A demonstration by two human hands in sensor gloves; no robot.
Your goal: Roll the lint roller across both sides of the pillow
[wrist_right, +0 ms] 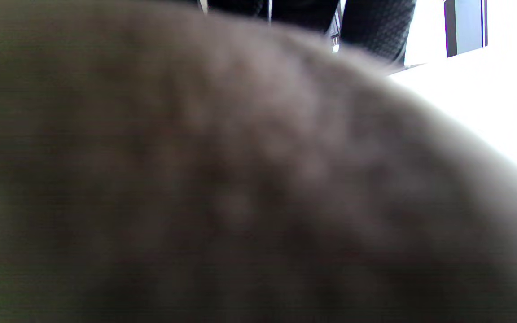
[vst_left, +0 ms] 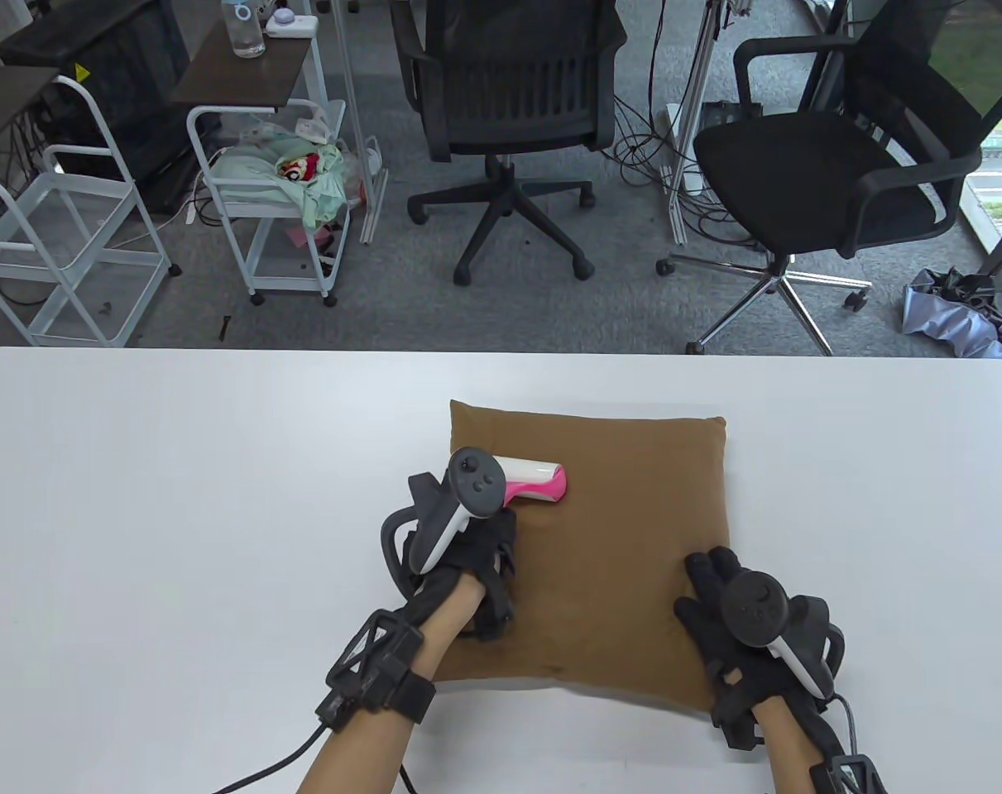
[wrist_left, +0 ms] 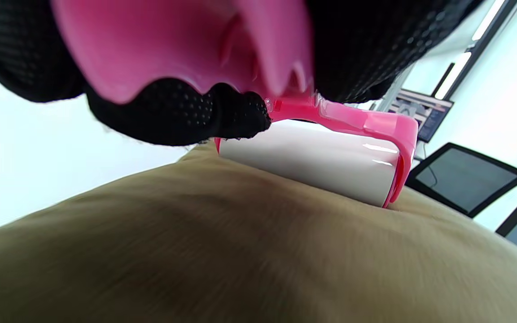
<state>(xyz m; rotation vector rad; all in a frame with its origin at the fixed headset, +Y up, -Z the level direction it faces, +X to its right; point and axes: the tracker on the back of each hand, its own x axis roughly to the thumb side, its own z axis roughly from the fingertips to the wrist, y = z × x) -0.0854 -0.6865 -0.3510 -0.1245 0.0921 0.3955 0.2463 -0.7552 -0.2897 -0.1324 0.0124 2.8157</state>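
A brown square pillow (vst_left: 616,529) lies flat on the white table (vst_left: 178,496). My left hand (vst_left: 476,571) grips the pink handle of a lint roller (vst_left: 534,481); its white roll lies on the pillow's upper left part. In the left wrist view the roll (wrist_left: 312,161) presses on the brown fabric (wrist_left: 240,251) under my gloved fingers (wrist_left: 173,116). My right hand (vst_left: 732,620) rests flat on the pillow's near right corner, fingers spread and holding nothing. The right wrist view is filled by blurred pillow fabric (wrist_right: 222,179).
Two black office chairs (vst_left: 509,107) (vst_left: 831,165) stand beyond the table's far edge. White wire carts (vst_left: 277,198) stand at the back left. A cable (vst_left: 269,761) trails from my left wrist over the table's near edge.
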